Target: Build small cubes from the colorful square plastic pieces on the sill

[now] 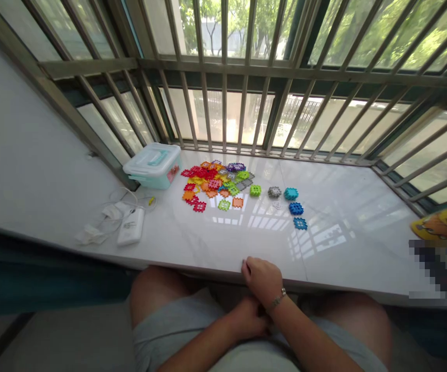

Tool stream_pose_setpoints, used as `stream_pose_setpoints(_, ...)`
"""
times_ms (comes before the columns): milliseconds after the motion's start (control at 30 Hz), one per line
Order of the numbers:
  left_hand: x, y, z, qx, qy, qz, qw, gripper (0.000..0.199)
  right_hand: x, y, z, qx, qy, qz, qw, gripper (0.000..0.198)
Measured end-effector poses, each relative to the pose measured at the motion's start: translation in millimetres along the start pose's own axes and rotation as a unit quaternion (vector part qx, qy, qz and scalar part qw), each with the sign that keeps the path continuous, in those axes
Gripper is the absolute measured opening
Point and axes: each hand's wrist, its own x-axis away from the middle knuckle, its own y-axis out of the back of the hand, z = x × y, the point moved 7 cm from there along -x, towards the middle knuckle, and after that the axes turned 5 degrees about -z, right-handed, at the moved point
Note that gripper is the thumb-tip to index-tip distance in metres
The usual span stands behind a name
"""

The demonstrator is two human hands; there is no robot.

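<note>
My right hand (263,279), with a bracelet at the wrist, rests curled at the front edge of the white ledge (208,243); nothing shows in it. Below it, in my lap, my left hand (249,316) lies partly behind the right wrist, its fingers mostly hidden. Beyond both hands spreads a mixed pile of notched plastic building tiles (208,175). To its right stand a lime green stack (255,190), a grey stack (274,192), a turquoise stack (291,194) and a blue stack (296,208). Nearer me lies a blue tile (300,223).
A lidded pale turquoise box (154,168) stands at the back left. In front of it are a white power strip (131,226) and tangled cables (111,209). Window bars (223,119) bound the ledge behind. A yellow and blue printed item (442,225) lies at the far right.
</note>
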Motion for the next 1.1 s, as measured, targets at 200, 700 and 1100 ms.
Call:
stream_pose_setpoints(200,9,1,-14,0.024,0.022,0.006,0.999,0.041,0,0,0,-0.003,0.005,-0.011,1.0,0.036)
stream_pose_setpoints(700,18,21,-56,-0.21,-0.032,0.038,0.976,0.018,-2,1,-3,-0.014,0.019,0.009,1.0,0.034)
stream_pose_setpoints(1100,27,262,-162,-0.398,-0.143,-0.337,0.841,0.025,-11,6,-43,-0.033,0.009,-0.037,0.999,0.037)
